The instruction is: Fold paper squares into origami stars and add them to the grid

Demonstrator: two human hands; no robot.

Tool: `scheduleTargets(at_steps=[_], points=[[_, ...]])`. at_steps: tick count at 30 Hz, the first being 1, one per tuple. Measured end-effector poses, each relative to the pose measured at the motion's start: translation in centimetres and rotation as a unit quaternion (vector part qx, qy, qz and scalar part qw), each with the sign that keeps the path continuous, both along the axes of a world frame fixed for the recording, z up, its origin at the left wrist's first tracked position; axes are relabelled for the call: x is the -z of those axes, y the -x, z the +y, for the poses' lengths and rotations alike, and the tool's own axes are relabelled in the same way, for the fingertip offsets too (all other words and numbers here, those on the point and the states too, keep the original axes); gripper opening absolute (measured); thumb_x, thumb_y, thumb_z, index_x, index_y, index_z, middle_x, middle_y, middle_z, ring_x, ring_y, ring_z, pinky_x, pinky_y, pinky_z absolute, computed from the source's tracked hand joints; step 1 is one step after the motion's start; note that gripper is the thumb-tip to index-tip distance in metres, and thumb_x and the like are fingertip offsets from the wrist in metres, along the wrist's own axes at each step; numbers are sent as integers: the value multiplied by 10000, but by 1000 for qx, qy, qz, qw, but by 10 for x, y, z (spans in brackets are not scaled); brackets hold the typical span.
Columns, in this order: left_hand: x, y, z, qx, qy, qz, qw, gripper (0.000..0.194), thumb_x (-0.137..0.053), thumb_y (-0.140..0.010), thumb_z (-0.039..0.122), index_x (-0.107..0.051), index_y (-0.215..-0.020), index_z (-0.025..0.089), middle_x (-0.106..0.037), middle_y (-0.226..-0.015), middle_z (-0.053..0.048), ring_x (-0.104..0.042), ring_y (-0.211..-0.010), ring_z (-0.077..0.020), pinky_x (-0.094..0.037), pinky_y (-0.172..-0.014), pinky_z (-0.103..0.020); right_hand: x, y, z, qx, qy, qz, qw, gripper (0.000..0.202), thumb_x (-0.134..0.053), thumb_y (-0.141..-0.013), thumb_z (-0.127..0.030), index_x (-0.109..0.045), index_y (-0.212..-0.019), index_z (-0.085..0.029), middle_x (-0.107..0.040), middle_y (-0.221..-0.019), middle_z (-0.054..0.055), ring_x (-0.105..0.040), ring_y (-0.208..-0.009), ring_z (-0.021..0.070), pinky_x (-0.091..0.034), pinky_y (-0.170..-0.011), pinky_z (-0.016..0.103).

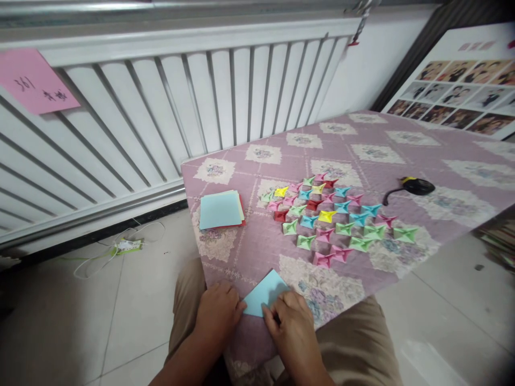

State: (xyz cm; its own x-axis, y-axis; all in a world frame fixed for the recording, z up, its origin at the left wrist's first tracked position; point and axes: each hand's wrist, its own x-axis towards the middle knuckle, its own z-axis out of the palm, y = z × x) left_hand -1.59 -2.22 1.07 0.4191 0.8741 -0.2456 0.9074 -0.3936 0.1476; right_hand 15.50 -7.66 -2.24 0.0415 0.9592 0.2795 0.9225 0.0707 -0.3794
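Observation:
A light blue paper sheet [263, 294] lies at the near edge of the table covered with a purple patterned cloth [402, 161]. My left hand [219, 313] presses on the sheet's left corner with bent fingers. My right hand [292, 324] pinches the sheet's lower right edge. A stack of coloured paper squares [221, 210], light blue on top, rests further back on the left. Several small folded paper shapes [333, 217] in pink, green, blue, yellow and red are laid out in rows in the middle of the cloth.
A black tape measure with a yellow mark [416, 186] lies to the right of the folded shapes. A white radiator [181, 102] with a pink note [34, 80] stands behind. A photo board [458, 86] leans at the far right. A cable and small device [129, 246] lie on the tiled floor.

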Motion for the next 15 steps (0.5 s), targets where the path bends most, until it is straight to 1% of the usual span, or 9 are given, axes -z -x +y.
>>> scheduleTargets(at_steps=[5, 8, 10, 12, 13, 15], points=[[-3, 1, -1, 2, -8, -14, 1000, 200, -498, -891, 308, -624, -806, 179, -636, -900, -50, -577, -864, -232, -417, -730, -343, -1, 1, 0, 5, 1, 3, 1000, 255, -609, -800, -237, -479, -581, -223, -499, -699, 29, -479, -734, 210, -376, -674, 334], [-6, 2, -3, -6, -8, -27, 1000, 162, -502, -892, 290, -612, -848, 180, -634, -904, -45, -572, -873, -224, -408, -745, -337, -2, 1, -2, 9, -2, 7, 1000, 246, -617, -789, -222, -471, -591, -222, -502, -710, 27, -477, -742, 209, -376, -670, 328], [-5, 4, -5, 2, -18, -33, 999, 143, -497, -898, 270, -611, -898, 183, -631, -919, -45, -567, -885, -221, -401, -759, -335, -3, 1, -3, 10, -5, 14, 1000, 243, -615, -791, -214, -464, -601, -223, -496, -711, 24, -478, -747, 207, -379, -677, 326], [0, 7, -6, 41, -41, -45, 997, 147, -485, -914, 255, -616, -958, 204, -629, -959, -40, -558, -907, -211, -389, -779, -332, -4, 1, -4, 9, -5, 25, 1000, 230, -614, -796, -208, -466, -621, -222, -492, -716, 20, -481, -756, 206, -383, -691, 326], [4, 9, -5, 73, -60, -57, 994, 160, -475, -926, 252, -614, -1000, 225, -627, -1004, -34, -551, -933, -205, -380, -798, -332, -4, 0, -4, 7, -5, 31, 999, 220, -614, -799, -205, -469, -634, -222, -491, -720, 19, -482, -761, 207, -384, -696, 327], [11, 13, -3, 164, -102, -88, 977, 208, -452, -951, 270, -583, -1111, 282, -595, -1164, -16, -518, -1033, -200, -352, -854, -342, -3, 0, -5, 5, -8, 39, 999, 188, -618, -801, -196, -482, -672, -219, -499, -739, 21, -484, -775, 212, -386, -703, 329]])
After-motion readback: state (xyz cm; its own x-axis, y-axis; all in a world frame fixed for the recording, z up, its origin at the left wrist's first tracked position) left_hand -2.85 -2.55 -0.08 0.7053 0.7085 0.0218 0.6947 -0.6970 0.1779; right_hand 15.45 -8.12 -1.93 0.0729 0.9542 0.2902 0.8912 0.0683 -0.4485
